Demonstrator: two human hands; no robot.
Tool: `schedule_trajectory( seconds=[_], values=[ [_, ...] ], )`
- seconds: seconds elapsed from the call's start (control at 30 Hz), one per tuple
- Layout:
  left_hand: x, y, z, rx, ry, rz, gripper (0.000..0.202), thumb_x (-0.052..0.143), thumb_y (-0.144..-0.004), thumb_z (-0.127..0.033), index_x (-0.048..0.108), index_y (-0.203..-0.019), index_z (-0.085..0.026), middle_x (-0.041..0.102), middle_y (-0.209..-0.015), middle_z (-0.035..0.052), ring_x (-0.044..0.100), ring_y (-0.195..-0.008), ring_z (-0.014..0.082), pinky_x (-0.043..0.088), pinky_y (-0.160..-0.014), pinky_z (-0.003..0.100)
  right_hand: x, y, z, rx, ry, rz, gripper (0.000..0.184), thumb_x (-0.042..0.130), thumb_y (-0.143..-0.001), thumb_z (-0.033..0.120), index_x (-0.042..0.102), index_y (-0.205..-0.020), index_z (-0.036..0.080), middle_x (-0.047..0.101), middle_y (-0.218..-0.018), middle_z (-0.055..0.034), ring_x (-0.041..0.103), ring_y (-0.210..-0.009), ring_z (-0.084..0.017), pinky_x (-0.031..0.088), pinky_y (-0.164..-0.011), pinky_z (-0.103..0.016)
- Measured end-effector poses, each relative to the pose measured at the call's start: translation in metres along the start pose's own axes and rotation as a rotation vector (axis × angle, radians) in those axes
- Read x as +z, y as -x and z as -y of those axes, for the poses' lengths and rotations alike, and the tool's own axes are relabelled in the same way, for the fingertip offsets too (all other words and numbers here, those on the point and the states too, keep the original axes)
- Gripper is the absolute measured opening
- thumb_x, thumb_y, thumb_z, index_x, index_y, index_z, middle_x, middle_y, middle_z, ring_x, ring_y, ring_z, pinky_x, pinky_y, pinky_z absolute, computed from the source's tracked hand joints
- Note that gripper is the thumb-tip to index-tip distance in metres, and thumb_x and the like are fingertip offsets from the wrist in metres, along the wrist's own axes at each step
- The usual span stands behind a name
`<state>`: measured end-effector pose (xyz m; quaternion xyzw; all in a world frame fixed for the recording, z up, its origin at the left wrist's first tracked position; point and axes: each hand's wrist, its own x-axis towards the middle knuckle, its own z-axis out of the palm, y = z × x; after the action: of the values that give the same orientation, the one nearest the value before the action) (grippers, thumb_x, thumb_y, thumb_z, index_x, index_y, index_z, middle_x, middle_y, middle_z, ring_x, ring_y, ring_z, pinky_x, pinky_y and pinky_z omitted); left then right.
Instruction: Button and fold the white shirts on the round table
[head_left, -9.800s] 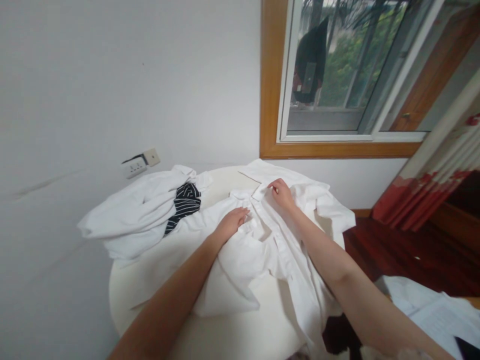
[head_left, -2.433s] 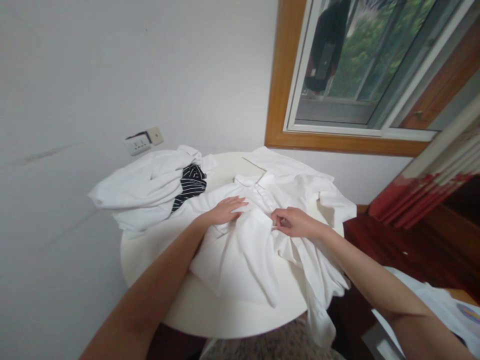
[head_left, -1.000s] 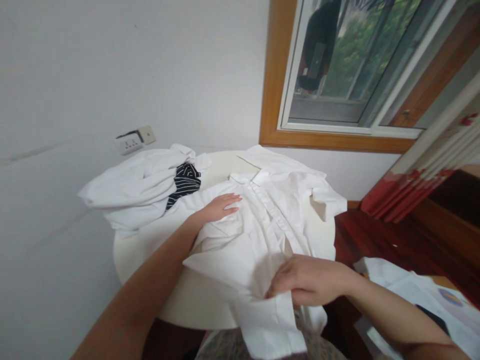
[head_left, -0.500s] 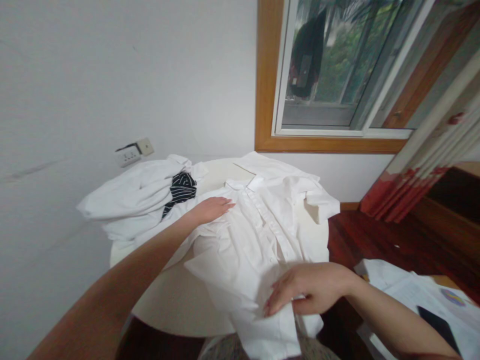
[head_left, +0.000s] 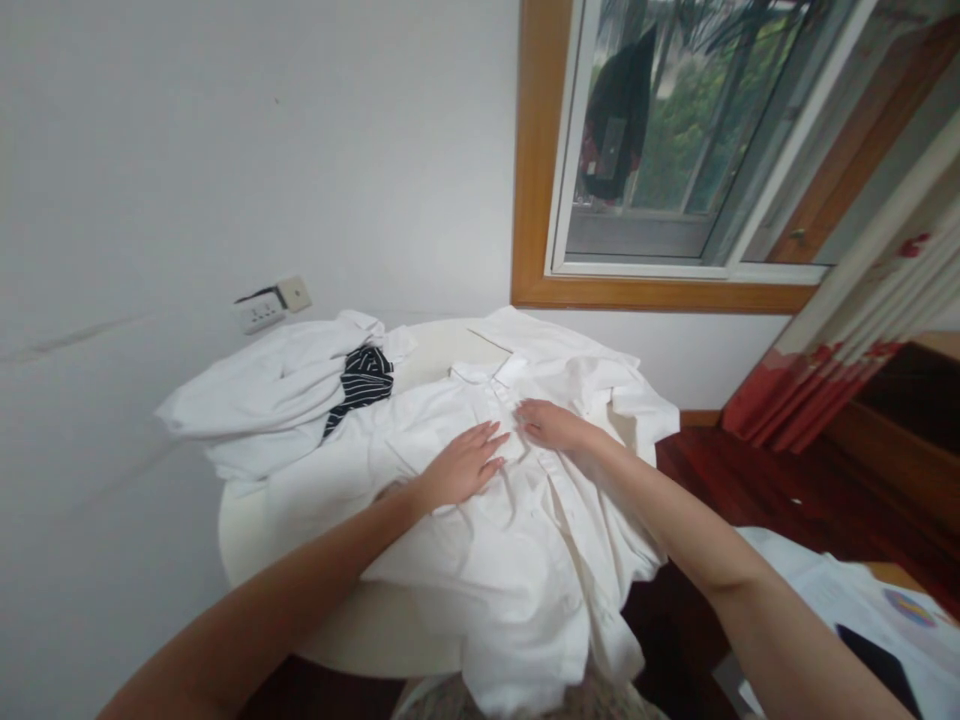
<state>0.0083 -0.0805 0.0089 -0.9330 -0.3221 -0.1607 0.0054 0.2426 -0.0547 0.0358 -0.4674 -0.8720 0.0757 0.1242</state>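
A white button-up shirt (head_left: 510, 570) lies spread over a round cream table (head_left: 375, 625), its collar toward the wall and its hem hanging over the near edge. My left hand (head_left: 461, 465) rests flat on the shirt's chest, left of the button line, with fingers apart. Just beyond the button line, on the right side below the collar, my right hand (head_left: 551, 425) touches the cloth with its fingers stretched out. Wrinkles run through the lower front. One sleeve reaches to the right edge of the table.
Piled white clothes (head_left: 262, 390) with a black striped cloth (head_left: 365, 380) sit at the table's left. Behind are a wall socket (head_left: 260, 312) and a window (head_left: 675, 130). A curtain (head_left: 847, 340) hangs at right, above papers and a dark flat object (head_left: 874, 660).
My right hand has let go of the shirt's lower front and moved up to the chest. My left hand has slid nearer and to the right. The lower front now lies more spread.
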Motion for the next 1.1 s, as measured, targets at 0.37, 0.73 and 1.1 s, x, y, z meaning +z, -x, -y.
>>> schedule_trajectory(
  seconds=[0.37, 0.73, 1.1],
  values=[
    [-0.007, 0.024, -0.003, -0.14, -0.11, 0.011, 0.056, 0.036, -0.094, -0.05, 0.037, -0.144, -0.024, 0.033, -0.152, 0.0093, 0.026, -0.141, 0.0269, 0.024, -0.115, 0.049, 0.033, 0.003, -0.019, 0.169, 0.095, -0.098, 0.054, 0.03, -0.098, 0.045, 0.043, -0.142, 0.016, 0.038, -0.149, -0.0086, 0.026, -0.141, -0.022, 0.021, -0.115, -0.041],
    [-0.014, 0.035, -0.003, -0.24, -0.124, 0.124, 0.066, 0.029, -0.093, -0.058, 0.028, -0.147, -0.022, 0.029, -0.153, 0.011, 0.023, -0.142, 0.0276, 0.019, -0.114, 0.052, 0.026, 0.014, -0.036, 0.117, 0.127, 0.025, 0.058, 0.026, -0.096, 0.055, 0.035, -0.146, 0.027, 0.027, -0.154, -0.0016, 0.021, -0.143, -0.022, 0.013, -0.116, -0.048],
    [-0.014, 0.035, -0.003, -0.223, -0.12, 0.147, 0.06, 0.03, -0.093, -0.057, 0.037, -0.143, -0.027, 0.031, -0.153, 0.0107, 0.025, -0.141, 0.0301, 0.021, -0.111, 0.056, 0.022, 0.013, -0.025, 0.202, 0.122, 0.034, 0.056, 0.027, -0.096, 0.053, 0.035, -0.146, 0.028, 0.026, -0.155, -0.0022, 0.018, -0.144, -0.022, 0.012, -0.116, -0.05]
  ],
)
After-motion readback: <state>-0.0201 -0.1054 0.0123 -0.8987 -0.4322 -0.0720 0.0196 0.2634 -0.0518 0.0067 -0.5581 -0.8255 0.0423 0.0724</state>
